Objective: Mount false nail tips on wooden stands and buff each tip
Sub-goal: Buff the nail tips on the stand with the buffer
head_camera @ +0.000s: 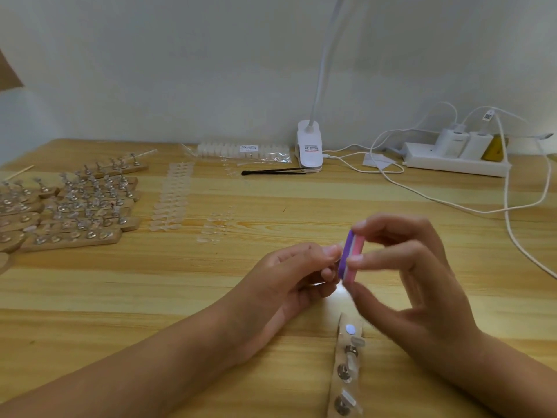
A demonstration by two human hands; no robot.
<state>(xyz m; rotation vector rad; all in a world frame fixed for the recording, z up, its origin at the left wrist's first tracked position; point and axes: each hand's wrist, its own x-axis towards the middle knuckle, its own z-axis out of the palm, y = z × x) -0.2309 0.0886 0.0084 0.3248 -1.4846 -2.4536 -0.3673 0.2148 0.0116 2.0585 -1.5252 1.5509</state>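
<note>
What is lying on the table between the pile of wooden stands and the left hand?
Head view: clear nail tips in rows, a long column beside the wooden stands and a smaller cluster nearer the left hand.

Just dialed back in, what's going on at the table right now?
The person's right hand pinches a purple and pink buffer block and holds it against what looks like a nail tip pinched in the left hand. A wooden stand carrying a few tips lies on the table just below the hands. More stands are piled at the far left, with rows of loose tips beside them.
</note>
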